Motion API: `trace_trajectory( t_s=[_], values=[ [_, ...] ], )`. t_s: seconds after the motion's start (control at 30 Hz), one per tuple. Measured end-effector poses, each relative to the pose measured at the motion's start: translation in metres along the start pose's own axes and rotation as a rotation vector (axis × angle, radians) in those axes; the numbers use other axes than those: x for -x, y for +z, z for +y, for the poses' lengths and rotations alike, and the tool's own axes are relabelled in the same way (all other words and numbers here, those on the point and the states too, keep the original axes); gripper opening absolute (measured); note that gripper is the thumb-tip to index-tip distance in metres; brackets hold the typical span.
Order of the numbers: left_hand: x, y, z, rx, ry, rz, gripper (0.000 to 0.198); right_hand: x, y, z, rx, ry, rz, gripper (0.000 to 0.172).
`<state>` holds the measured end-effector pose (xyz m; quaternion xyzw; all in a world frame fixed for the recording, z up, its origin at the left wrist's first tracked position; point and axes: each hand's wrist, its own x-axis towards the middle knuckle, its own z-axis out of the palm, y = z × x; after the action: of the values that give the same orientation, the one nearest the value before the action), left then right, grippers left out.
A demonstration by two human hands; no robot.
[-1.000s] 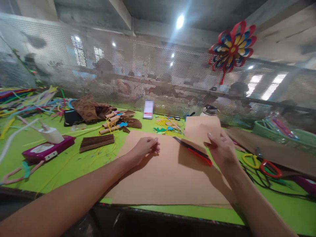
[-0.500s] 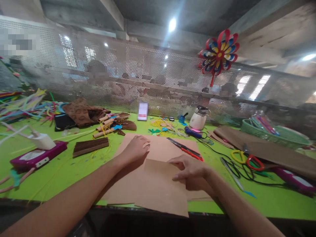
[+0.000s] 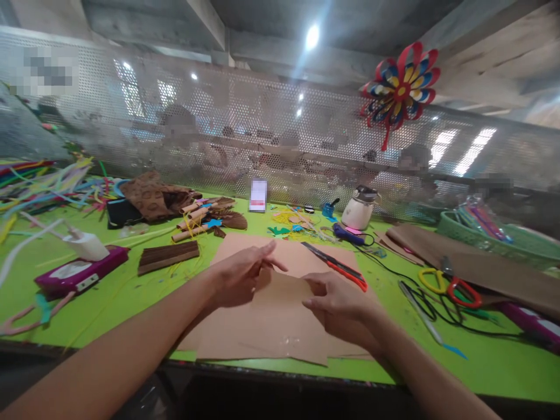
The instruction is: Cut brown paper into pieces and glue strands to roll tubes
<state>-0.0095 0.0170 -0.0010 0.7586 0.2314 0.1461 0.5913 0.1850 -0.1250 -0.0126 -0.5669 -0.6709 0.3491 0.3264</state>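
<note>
A loose sheet of brown kraft paper (image 3: 284, 321) lies tilted over larger brown sheets (image 3: 227, 251) on the table. My right hand (image 3: 339, 300) pinches the sheet's upper right edge between thumb and fingers. At its upper left corner is my left hand (image 3: 240, 274), with thumb and index finger stretched apart and the other fingers curled beside the paper's edge. Whether those curled fingers touch the sheet is hard to see. A red-handled utility knife (image 3: 336, 265) rests on the larger paper, just beyond my right hand.
Left are a pleated brown strip (image 3: 168, 258), paper rolls (image 3: 190, 219) and a purple power strip (image 3: 83, 271). A phone (image 3: 258, 195) stands behind. Right are a white kettle (image 3: 359, 209), scissors (image 3: 448, 284), a pen-like tool (image 3: 420, 312) and a green basket (image 3: 494, 239).
My left hand has gone from a loose fist on the paper to thumb and index finger stretched out, nearer the sheet's corner. The sheet's near edge has moved away from the table's front edge.
</note>
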Motion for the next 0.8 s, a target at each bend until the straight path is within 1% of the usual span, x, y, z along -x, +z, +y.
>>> trace_trajectory(
  t_s=[0.03,0.1,0.13,0.17,0.2,0.23,0.27,0.3,0.37,0.43,0.5,0.6,0.7,0.8],
  values=[
    [0.000,-0.002,-0.001,-0.043,-0.014,-0.051,0.051,-0.001,0.000,0.004,0.018,0.007,0.024,0.034],
    [-0.001,-0.004,-0.004,-0.215,-0.003,-0.155,0.038,-0.004,-0.003,0.017,0.070,0.033,0.122,0.032],
    [-0.002,-0.004,-0.006,-0.292,0.030,-0.151,0.031,-0.006,-0.008,0.025,0.100,0.050,0.189,0.031],
    [-0.003,-0.004,-0.008,-0.349,0.062,-0.144,0.027,-0.007,-0.015,0.034,0.154,0.057,0.291,0.030],
    [-0.004,-0.004,-0.011,-0.384,0.089,-0.144,0.025,-0.008,-0.024,0.041,0.207,0.055,0.365,0.030],
    [-0.005,-0.003,-0.012,-0.404,0.114,-0.155,0.023,-0.009,-0.034,0.048,0.268,0.044,0.418,0.030],
    [-0.005,-0.003,-0.013,-0.418,0.134,-0.172,0.022,-0.011,-0.045,0.054,0.393,0.021,0.461,0.031],
    [-0.005,-0.002,-0.014,-0.428,0.146,-0.192,0.022,-0.012,-0.056,0.059,0.530,0.017,0.443,0.033],
    [-0.005,-0.001,-0.014,-0.445,0.156,-0.222,0.021,-0.015,-0.073,0.064,0.759,0.042,0.337,0.039],
    [-0.004,-0.001,-0.014,-0.456,0.158,-0.236,0.020,-0.019,-0.082,0.068,0.854,0.080,0.227,0.042],
    [-0.004,0.000,-0.014,-0.462,0.163,-0.236,0.018,-0.022,-0.083,0.070,0.870,0.085,0.190,0.039],
    [-0.005,0.000,-0.014,-0.467,0.171,-0.219,0.019,-0.023,-0.077,0.072,0.874,0.076,0.182,0.033],
    [-0.005,0.001,-0.014,-0.481,0.166,-0.206,0.020,-0.020,-0.073,0.073,0.866,0.106,0.196,0.032],
    [-0.006,0.001,-0.015,-0.496,0.152,-0.191,0.021,-0.015,-0.079,0.073,0.834,0.160,0.203,0.032]
  ],
)
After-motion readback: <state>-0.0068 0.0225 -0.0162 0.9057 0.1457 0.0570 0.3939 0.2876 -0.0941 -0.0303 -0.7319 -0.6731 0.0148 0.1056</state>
